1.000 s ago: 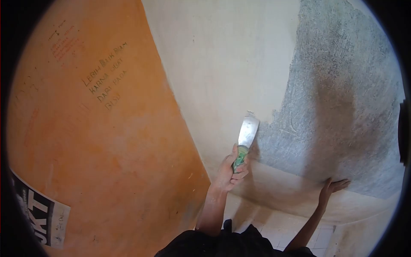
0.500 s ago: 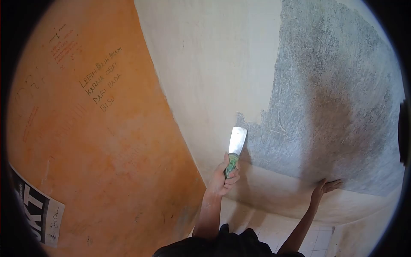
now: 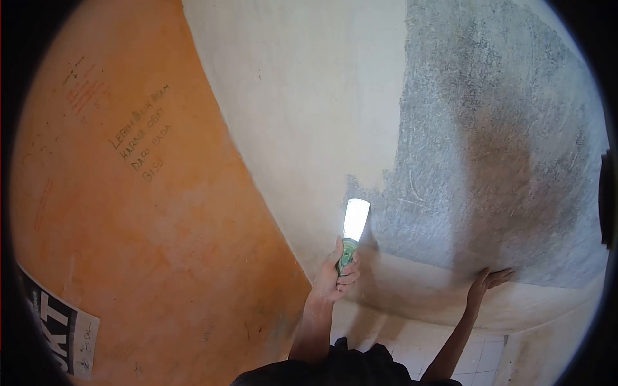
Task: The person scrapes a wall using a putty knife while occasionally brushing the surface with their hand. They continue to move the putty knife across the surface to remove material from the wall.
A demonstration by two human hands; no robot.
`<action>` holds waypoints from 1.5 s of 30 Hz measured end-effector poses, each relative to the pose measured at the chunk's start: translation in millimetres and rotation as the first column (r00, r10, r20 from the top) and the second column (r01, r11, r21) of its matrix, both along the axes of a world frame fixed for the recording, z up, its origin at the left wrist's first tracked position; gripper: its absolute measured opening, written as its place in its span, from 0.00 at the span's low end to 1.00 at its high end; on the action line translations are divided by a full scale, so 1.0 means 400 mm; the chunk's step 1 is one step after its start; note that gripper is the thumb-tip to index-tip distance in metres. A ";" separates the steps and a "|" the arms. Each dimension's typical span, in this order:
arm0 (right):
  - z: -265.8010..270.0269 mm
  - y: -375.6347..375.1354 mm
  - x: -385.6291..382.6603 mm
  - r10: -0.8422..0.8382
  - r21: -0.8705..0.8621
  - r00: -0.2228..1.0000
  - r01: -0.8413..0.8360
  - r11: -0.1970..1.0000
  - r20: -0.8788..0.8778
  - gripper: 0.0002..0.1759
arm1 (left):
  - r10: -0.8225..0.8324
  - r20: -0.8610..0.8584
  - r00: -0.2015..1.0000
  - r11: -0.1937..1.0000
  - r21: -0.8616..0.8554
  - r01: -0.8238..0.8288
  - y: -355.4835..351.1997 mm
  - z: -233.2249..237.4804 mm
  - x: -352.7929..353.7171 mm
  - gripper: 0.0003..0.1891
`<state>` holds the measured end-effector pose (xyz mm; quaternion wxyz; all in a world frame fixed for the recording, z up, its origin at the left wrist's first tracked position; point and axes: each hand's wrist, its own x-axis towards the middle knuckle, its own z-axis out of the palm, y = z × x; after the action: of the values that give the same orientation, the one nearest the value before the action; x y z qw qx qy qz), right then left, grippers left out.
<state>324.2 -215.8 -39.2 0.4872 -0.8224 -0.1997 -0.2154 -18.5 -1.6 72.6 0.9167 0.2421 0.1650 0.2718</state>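
My left hand (image 3: 336,275) is wrapped round the green handle of a scraper (image 3: 356,220), thumb lying along it. Its broad metal blade points up and shines brightly. The blade tip lies at the lower left of a rough grey patch (image 3: 425,174), where the pale coating of the wall (image 3: 302,96) is gone. Further right, my right hand (image 3: 494,278) rests with fingers stretched out on the wall at the lower border of that patch. Nothing shows in it.
An orange wall (image 3: 161,238) with handwriting meets the pale wall in a corner on the left. A black and white poster (image 3: 84,341) hangs low on it. White tiles (image 3: 473,360) show below, and a dark shadow falls across the grey patch.
The view has shifted, so the walls sit further left. The scraper and my left hand are slightly lower in view, and the blade now catches more light. My right hand stays in place.
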 end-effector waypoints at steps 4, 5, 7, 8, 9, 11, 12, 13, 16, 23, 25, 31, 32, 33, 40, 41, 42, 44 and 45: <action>-0.018 -0.018 -0.019 0.024 -0.041 0.998 -0.027 0.999 -0.058 0.48 | -0.019 0.146 0.989 0.984 0.175 -0.006 0.033 0.129 0.039 0.28; -0.024 -0.022 -0.022 0.056 -0.029 0.990 -0.060 0.998 -0.129 0.47 | 0.002 0.123 0.992 0.980 0.198 -0.026 0.037 0.176 0.046 0.28; -0.022 -0.028 -0.007 0.119 0.006 0.960 -0.121 0.993 -0.253 0.46 | 0.025 0.112 0.993 0.974 0.222 -0.050 0.030 0.178 0.050 0.28; -0.015 -0.020 0.009 0.155 0.032 0.939 -0.152 0.988 -0.308 0.46 | 0.025 0.115 0.993 0.984 0.175 -0.045 0.022 0.131 0.041 0.28; -0.009 -0.012 0.015 0.162 0.039 0.938 -0.158 0.987 -0.305 0.46 | 0.024 0.111 0.994 0.991 0.128 -0.039 0.014 0.084 0.028 0.28; -0.001 -0.010 0.008 0.184 0.040 0.929 -0.181 0.983 -0.321 0.46 | 0.002 0.108 0.994 0.998 0.067 -0.009 -0.022 0.035 0.004 0.28; 0.009 -0.011 0.007 0.195 0.038 0.925 -0.193 0.980 -0.325 0.46 | -0.020 0.116 0.993 1.000 -0.001 0.020 -0.033 0.042 0.004 0.28; 0.014 -0.018 0.002 0.208 0.026 0.919 -0.212 0.977 -0.335 0.46 | -0.011 0.111 0.994 1.000 -0.008 0.012 -0.027 0.048 0.007 0.28; -0.085 -0.049 0.044 0.271 0.003 0.904 -0.286 0.958 -0.330 0.46 | 0.035 0.119 0.992 0.997 -0.068 -0.027 0.012 0.100 0.024 0.29; -0.131 -0.082 0.174 0.506 -0.065 0.767 -0.573 0.817 -0.394 0.44 | 0.087 0.135 0.987 0.995 -0.050 -0.081 -0.048 0.039 0.029 0.29; -0.150 -0.103 0.178 0.560 -0.085 0.696 -0.658 0.748 -0.449 0.44 | 0.046 0.149 0.988 0.998 -0.042 -0.040 -0.036 0.027 0.033 0.29; -0.252 -0.078 0.192 0.374 0.038 0.809 -0.402 0.915 -0.454 0.38 | 0.085 0.238 0.968 0.988 0.102 -0.112 0.003 0.172 0.069 0.29; -0.241 -0.059 0.181 0.365 0.064 0.856 -0.369 0.927 -0.367 0.32 | 0.089 0.246 0.965 0.987 0.110 -0.119 -0.010 0.102 0.063 0.29; -0.235 -0.047 0.162 0.347 0.094 0.894 -0.334 0.938 -0.284 0.29 | 0.091 0.225 0.970 0.996 0.005 -0.095 -0.027 0.014 0.054 0.28; -0.219 -0.076 0.140 0.366 0.083 0.884 -0.358 0.930 -0.289 0.28 | 0.069 0.235 0.970 0.988 0.120 -0.099 0.002 0.137 0.078 0.29; -0.221 -0.073 0.141 0.346 0.086 0.886 -0.336 0.938 -0.309 0.28 | 0.078 0.232 0.970 0.987 0.118 -0.107 0.000 0.165 0.081 0.29; -0.224 -0.072 0.140 0.350 0.087 0.884 -0.340 0.936 -0.311 0.28 | 0.086 0.227 0.970 0.987 0.112 -0.114 -0.003 0.188 0.086 0.29; -0.220 -0.066 0.131 0.345 0.125 0.905 -0.323 0.938 -0.248 0.28 | 0.096 0.225 0.970 0.986 0.114 -0.124 -0.017 0.154 0.085 0.29; -0.184 -0.067 0.110 0.349 0.133 0.905 -0.325 0.936 -0.245 0.28 | 0.117 0.204 0.972 0.992 0.015 -0.123 -0.038 0.066 0.069 0.29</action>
<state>368.2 -242.7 -112.6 0.5753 -0.7744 -0.2622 -0.0250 9.0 -16.8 99.1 0.9071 0.2153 0.0815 0.3522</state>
